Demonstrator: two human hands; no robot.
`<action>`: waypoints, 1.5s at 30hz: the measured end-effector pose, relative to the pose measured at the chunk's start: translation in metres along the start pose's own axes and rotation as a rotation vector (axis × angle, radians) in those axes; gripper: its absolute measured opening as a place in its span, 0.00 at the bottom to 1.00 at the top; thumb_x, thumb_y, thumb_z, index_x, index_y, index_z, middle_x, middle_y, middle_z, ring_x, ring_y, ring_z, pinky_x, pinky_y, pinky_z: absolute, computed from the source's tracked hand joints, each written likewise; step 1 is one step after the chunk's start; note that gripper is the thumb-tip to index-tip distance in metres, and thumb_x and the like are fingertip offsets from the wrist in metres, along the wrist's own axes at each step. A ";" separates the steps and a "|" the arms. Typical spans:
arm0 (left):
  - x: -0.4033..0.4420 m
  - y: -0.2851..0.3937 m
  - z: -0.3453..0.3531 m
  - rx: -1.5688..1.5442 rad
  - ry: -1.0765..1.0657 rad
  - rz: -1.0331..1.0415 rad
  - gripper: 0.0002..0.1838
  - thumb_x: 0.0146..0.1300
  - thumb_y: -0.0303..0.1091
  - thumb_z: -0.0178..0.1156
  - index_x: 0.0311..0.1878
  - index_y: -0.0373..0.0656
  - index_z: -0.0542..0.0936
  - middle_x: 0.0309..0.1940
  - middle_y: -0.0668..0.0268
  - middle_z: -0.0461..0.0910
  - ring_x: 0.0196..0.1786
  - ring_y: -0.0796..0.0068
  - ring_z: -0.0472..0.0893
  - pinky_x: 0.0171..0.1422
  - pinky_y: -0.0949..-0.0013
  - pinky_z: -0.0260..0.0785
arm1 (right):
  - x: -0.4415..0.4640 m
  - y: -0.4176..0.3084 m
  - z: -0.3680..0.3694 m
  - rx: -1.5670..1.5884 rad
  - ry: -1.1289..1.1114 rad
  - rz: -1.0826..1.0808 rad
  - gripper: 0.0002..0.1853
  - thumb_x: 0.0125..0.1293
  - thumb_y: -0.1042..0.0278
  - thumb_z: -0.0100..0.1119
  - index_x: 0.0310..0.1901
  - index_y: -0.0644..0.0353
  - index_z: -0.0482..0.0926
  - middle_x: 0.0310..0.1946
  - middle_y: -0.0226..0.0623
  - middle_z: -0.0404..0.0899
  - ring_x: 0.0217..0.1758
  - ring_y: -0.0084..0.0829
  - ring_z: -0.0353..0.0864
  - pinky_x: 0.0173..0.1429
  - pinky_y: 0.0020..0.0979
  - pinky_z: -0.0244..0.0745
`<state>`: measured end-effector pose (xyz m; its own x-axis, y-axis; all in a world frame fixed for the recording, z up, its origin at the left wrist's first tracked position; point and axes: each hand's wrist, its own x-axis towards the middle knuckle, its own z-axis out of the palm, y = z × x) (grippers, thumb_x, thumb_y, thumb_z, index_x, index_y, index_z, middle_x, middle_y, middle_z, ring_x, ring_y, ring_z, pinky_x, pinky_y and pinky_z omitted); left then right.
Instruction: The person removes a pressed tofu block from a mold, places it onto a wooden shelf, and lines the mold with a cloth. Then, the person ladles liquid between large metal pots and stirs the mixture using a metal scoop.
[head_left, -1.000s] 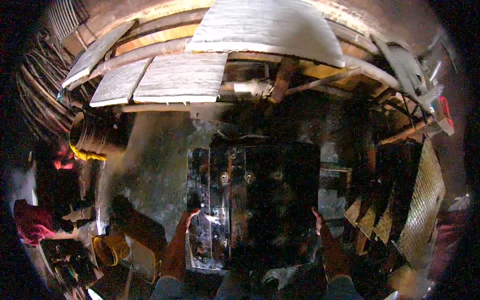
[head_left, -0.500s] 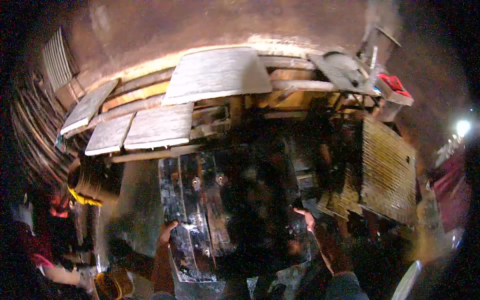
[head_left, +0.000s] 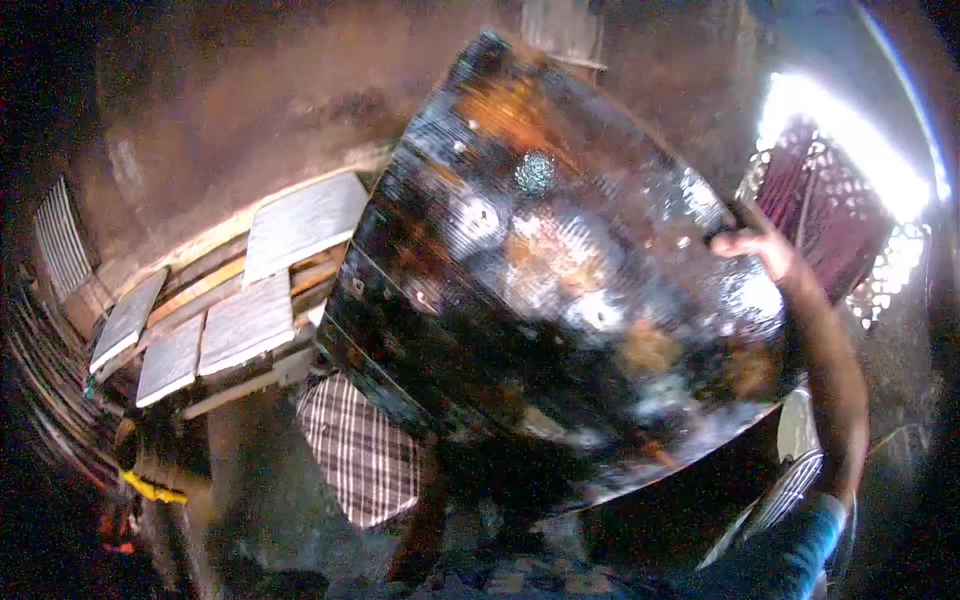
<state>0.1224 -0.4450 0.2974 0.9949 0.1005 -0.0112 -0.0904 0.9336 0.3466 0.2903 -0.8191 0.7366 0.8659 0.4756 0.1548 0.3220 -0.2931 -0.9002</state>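
A large dark panel (head_left: 560, 260), stained with rust-brown and pale patches and finely ribbed, is tilted up in front of me. My right hand (head_left: 757, 247) grips its right edge, the thumb lying on the face and the other fingers hidden behind. Dark shadow below the panel's lower left corner hides my left hand, so what it holds cannot be seen. A brown-and-white plaid piece (head_left: 365, 450) hangs or stands beneath that corner; its kind is unclear.
Pale grey slabs (head_left: 305, 225) lie on a wooden slatted rack (head_left: 225, 262) at the left. A corrugated sheet (head_left: 64, 245) leans on the wall. Below is a drum-like object with a yellow rim (head_left: 152, 487). Dark red cloth (head_left: 815, 205) hangs by a bright opening at right.
The panel has risen from low in front of me and tilted up, filling the middle. My right hand went up with it. My left hand has dropped out of sight, and the view has turned.
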 end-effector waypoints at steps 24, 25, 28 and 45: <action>0.202 -0.234 0.065 -0.111 -0.290 -0.504 0.29 0.66 0.48 0.48 0.68 0.52 0.56 0.67 0.69 0.57 0.68 0.62 0.57 0.65 0.56 0.61 | 0.091 0.309 0.166 -1.164 0.369 -0.048 0.39 0.47 0.50 0.64 0.60 0.61 0.66 0.58 0.53 0.65 0.60 0.51 0.64 0.63 0.45 0.61; 0.185 -0.212 0.085 -0.149 -0.282 -0.475 0.30 0.66 0.48 0.48 0.68 0.52 0.56 0.67 0.68 0.56 0.68 0.62 0.57 0.65 0.57 0.61 | 0.077 0.287 0.142 -0.858 0.476 0.048 0.39 0.44 0.55 0.67 0.59 0.61 0.66 0.57 0.53 0.65 0.60 0.52 0.65 0.62 0.44 0.62; 0.190 -0.206 0.117 -0.157 -0.231 -0.361 0.32 0.65 0.49 0.50 0.68 0.50 0.54 0.68 0.66 0.55 0.68 0.62 0.58 0.66 0.57 0.60 | 0.026 0.281 0.079 -0.908 0.961 -0.032 0.41 0.38 0.73 0.70 0.59 0.62 0.64 0.57 0.54 0.64 0.60 0.53 0.64 0.62 0.42 0.63; 0.365 -0.204 0.165 1.102 0.010 0.083 0.45 0.58 0.52 0.58 0.69 0.38 0.47 0.69 0.54 0.50 0.68 0.59 0.60 0.67 0.61 0.57 | 0.043 0.444 0.044 -0.121 0.889 0.120 0.39 0.60 0.62 0.59 0.66 0.72 0.49 0.64 0.53 0.56 0.66 0.43 0.57 0.68 0.37 0.51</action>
<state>0.5110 -0.6552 0.3777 0.9867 0.1562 0.0448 -0.0619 0.1064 0.9924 0.4539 -0.8920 0.3262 0.8563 -0.3652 0.3651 0.2051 -0.4084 -0.8895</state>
